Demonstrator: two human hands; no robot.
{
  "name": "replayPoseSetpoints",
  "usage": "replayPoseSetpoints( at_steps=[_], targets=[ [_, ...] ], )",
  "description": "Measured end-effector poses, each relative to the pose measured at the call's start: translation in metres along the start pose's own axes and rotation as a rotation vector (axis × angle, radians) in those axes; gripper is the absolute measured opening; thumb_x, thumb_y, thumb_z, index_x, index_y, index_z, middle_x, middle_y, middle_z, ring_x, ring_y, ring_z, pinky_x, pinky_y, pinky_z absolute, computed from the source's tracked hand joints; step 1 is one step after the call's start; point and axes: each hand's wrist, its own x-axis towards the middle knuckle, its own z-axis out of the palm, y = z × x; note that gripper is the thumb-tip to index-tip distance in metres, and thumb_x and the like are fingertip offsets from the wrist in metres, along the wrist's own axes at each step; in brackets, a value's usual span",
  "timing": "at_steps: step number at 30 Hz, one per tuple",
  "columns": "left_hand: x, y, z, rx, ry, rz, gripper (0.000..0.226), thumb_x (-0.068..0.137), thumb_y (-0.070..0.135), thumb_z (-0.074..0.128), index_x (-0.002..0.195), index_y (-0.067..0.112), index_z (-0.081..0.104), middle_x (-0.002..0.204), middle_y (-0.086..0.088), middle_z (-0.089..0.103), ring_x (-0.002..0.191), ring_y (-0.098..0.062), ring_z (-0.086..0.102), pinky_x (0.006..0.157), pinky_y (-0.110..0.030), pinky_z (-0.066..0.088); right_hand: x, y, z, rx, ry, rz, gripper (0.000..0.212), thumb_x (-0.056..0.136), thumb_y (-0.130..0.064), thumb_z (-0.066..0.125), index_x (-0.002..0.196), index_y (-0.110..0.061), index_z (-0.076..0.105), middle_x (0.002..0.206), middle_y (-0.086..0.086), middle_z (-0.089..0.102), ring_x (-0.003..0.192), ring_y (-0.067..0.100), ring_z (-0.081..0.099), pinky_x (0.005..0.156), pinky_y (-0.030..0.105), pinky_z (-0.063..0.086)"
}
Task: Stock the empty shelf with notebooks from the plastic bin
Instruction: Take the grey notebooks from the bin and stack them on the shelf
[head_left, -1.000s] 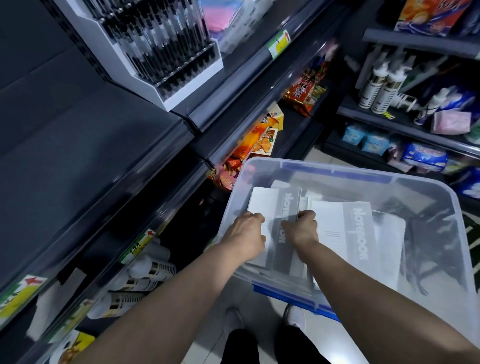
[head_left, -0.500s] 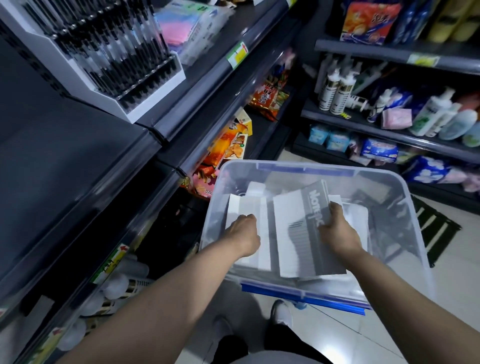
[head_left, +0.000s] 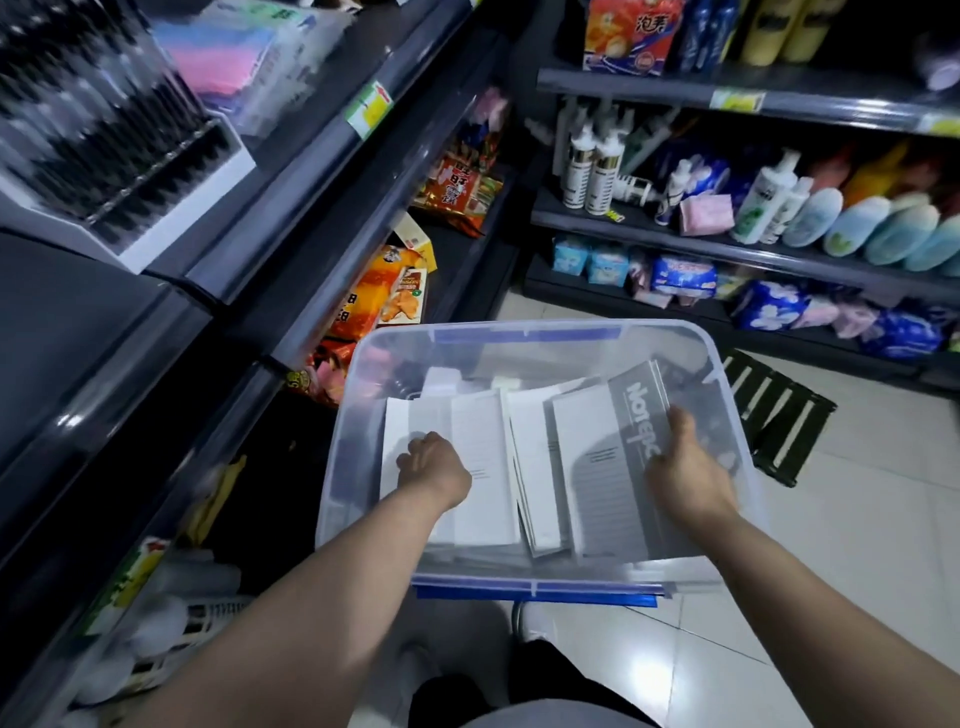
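- A person's right hand (head_left: 685, 470) grips a grey-spined notebook (head_left: 631, 447) by its right edge, thumb on the cover. The book is tilted up inside the plastic bin (head_left: 524, 330), which stands in the shop aisle.
- The left hand (head_left: 434, 467) has its fingers (head_left: 410, 460) curled down onto the left pile (head_left: 483, 467) of white notebooks near its outer edge. How firm that hold is cannot be told.
- Between the two hands, more notebooks (head_left: 535, 467) lean loose and fanned. A lift from either side would likely let them slide flat, or drag up a neighbour that then drops back.
- A one-edge hold on a thin, smooth cover looks liable to slip. It could also crease the cover if several books come up together.
- The empty shelf (head_left: 78, 353) lies to the person's left, well apart from the bin and higher. The carry must clear its front lip, where a corner could catch and bend.
- A pen display (head_left: 130, 156) stands just beside the bare stretch of shelf, so a wide swing risks knocking it.
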Motion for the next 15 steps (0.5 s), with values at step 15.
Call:
replayPoseSetpoints(
  at_steps=[15],
  targets=[
    [0.013,0.005,-0.009,-0.031,0.087,-0.036,0.042,0.089,0.007,0.051,0.130,0.001,0.045,0.137,-0.018,0.043,0.126,-0.038,0.043,0.096,-0.037,0.044,0.015,-0.030,-0.003,0.110,0.012,-0.164,0.061,0.090,-0.009,0.045,0.143,-0.030,0.023,0.130,0.013,0.057,0.110,0.040,0.057,0.090,0.045,0.048]
  ],
)
